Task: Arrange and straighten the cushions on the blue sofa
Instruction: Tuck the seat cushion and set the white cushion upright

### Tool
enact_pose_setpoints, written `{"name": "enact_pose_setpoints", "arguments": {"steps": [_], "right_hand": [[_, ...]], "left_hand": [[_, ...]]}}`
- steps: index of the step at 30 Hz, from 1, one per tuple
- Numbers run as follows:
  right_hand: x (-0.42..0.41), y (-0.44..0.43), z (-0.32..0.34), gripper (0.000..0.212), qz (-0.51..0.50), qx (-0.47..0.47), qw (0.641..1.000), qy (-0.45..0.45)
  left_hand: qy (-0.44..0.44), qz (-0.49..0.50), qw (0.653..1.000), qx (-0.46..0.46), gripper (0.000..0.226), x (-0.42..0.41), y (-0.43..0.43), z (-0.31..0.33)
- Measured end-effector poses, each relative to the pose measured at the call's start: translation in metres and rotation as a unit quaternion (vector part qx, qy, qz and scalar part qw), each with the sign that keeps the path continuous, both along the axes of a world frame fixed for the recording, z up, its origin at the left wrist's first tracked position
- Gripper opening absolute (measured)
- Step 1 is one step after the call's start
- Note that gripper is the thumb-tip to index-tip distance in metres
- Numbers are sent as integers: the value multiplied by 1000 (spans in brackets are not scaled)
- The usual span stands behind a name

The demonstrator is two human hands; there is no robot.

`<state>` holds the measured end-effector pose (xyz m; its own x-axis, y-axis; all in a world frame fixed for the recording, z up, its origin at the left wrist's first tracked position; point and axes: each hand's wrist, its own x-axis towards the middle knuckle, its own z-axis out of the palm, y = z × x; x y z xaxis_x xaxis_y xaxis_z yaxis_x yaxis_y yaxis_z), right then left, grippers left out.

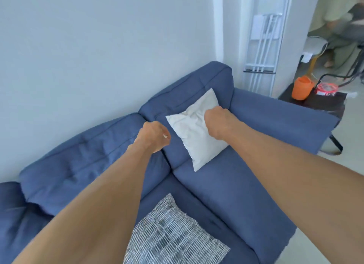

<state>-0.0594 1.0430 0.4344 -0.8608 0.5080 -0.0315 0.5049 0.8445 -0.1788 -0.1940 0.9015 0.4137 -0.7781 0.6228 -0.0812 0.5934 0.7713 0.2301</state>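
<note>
White cushion gripped by right hand, left hand curled beside

Saw a deep blue sofa across the middle of the frame, plain in colour throughout. Found a plain white cushion at centre. Found a patterned cushion at lower middle, marked with rows of short grey and white dashes. Noted a pale bluish-white wall at upper left. Spotted an orange jar and a red-trimmed clear tub on a near-black counter at right.
</note>
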Motion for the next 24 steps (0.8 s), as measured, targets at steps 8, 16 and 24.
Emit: {"name": "enact_pose_setpoints", "arguments": {"steps": [8, 16, 24], "right_hand": [[6, -38, 110, 25, 91, 57, 992, 59], [-11, -126, 172, 25, 188, 58, 975, 104], [-14, -263, 194, 30, 308, 48, 941, 133]], "left_hand": [[94, 135, 985, 44, 24, 28, -73, 112], [117, 276, 950, 90, 17, 62, -198, 184], [152, 391, 901, 108, 18, 122, -342, 204]]}}
